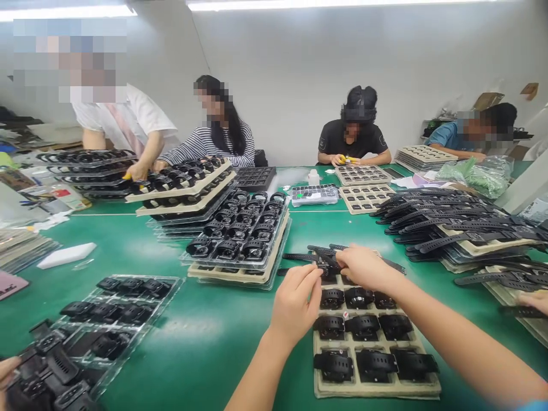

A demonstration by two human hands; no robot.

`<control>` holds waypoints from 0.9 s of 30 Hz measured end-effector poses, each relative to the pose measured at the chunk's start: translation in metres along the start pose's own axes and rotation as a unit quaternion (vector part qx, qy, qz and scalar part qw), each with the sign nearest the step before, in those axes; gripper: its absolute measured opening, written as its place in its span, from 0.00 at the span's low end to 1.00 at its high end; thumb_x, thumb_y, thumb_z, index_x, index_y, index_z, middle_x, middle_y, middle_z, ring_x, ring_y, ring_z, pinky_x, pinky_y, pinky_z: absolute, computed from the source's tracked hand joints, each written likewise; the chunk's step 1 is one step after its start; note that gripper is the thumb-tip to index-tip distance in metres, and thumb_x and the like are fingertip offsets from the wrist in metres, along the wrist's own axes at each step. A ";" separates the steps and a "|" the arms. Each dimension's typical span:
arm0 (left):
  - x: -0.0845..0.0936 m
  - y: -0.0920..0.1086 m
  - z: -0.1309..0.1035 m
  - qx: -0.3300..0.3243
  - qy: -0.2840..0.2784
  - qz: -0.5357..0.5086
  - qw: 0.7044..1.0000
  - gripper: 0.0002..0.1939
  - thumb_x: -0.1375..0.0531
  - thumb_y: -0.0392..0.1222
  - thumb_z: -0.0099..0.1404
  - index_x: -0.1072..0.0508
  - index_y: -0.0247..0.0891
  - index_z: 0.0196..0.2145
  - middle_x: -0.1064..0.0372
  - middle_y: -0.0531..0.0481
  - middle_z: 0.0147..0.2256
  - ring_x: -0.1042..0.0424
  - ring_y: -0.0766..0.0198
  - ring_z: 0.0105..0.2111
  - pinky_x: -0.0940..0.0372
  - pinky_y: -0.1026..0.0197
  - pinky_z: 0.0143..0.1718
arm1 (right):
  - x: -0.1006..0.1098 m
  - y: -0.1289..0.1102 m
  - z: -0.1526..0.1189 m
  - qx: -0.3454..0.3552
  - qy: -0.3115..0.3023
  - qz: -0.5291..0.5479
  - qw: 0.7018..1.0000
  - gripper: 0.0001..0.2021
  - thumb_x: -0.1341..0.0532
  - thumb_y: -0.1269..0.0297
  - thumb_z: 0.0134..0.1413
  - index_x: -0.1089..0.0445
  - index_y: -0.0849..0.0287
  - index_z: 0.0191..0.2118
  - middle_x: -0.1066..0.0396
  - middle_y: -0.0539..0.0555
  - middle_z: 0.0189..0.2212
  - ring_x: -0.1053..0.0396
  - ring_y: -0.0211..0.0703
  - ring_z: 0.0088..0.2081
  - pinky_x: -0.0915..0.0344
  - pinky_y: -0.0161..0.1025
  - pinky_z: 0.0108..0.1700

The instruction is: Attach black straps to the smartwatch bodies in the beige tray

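Observation:
My left hand (298,297) pinches the near side of a black smartwatch (327,269) at the far end of a beige moulded tray (377,390). From the right, my right hand (363,265) has its fingers closed on the same watch. The fingers partly hide it. Closer to me, the tray holds rows of black watches (377,362), their perforated straps folded over. More watches with straps lying straight (299,257) stick out past the tray's far left edge.
Left of my tray stand stacked trays of watches (237,228). A clear plastic tray (171,291) lies at front left, near another person's hand (8,368). On the right are stacks of straight-strapped watches (466,222) and another hand (535,299). Several people sit or stand across the green table (205,337).

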State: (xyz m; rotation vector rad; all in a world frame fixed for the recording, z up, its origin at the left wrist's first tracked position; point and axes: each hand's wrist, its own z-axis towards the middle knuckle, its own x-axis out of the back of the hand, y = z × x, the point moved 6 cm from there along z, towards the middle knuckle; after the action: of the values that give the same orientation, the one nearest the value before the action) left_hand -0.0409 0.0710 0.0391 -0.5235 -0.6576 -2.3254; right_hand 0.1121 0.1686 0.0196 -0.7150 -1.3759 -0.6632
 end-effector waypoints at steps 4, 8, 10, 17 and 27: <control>-0.004 -0.007 0.012 0.076 -0.081 -0.011 0.994 0.25 0.40 0.36 0.69 0.35 0.37 0.62 0.31 0.37 0.59 0.34 0.48 0.60 0.35 0.43 0.61 | 0.039 -0.031 -0.010 0.084 0.136 -0.006 0.987 0.07 0.41 0.75 0.65 0.28 0.58 0.36 0.25 0.56 0.33 0.31 0.50 0.38 0.35 0.42 0.40; 0.006 -0.007 0.039 0.146 -0.143 -0.133 0.970 0.27 0.39 0.40 0.68 0.35 0.41 0.64 0.34 0.40 0.63 0.36 0.48 0.62 0.39 0.45 0.62 | 0.073 -0.067 -0.022 0.197 0.266 0.014 0.944 0.14 0.48 0.78 0.66 0.30 0.58 0.34 0.24 0.57 0.36 0.31 0.50 0.42 0.35 0.45 0.46; 0.011 -0.003 0.048 0.187 -0.170 -0.238 0.938 0.16 0.42 0.40 0.70 0.26 0.41 0.54 0.25 0.44 0.51 0.28 0.52 0.51 0.33 0.52 0.53 | 0.091 -0.080 -0.034 0.252 0.351 0.029 0.901 0.13 0.48 0.80 0.66 0.29 0.58 0.37 0.23 0.57 0.39 0.31 0.49 0.43 0.35 0.45 0.47; 0.017 0.001 0.032 0.339 -0.074 -0.469 0.812 0.18 0.43 0.54 0.72 0.26 0.35 0.38 0.38 0.56 0.22 0.35 0.66 0.25 0.36 0.62 0.34 | 0.089 -0.052 -0.084 0.148 0.493 0.146 0.845 0.15 0.38 0.68 0.66 0.33 0.56 0.56 0.30 0.63 0.51 0.31 0.56 0.52 0.33 0.51 0.52; -0.015 0.012 0.029 0.473 0.166 -0.781 0.372 0.17 0.51 0.42 0.78 0.29 0.30 0.37 0.48 0.57 0.24 0.41 0.70 0.23 0.36 0.67 0.27 | 0.023 -0.068 -0.111 0.211 0.368 0.257 0.868 0.23 0.40 0.70 0.67 0.39 0.51 0.65 0.44 0.61 0.64 0.29 0.46 0.53 0.25 0.37 0.51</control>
State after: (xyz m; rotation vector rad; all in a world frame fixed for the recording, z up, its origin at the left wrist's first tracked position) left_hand -0.0170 0.0871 0.0581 1.9047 -2.7649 -2.2524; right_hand 0.1307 0.0395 0.0407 -0.3732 -0.5405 -0.1468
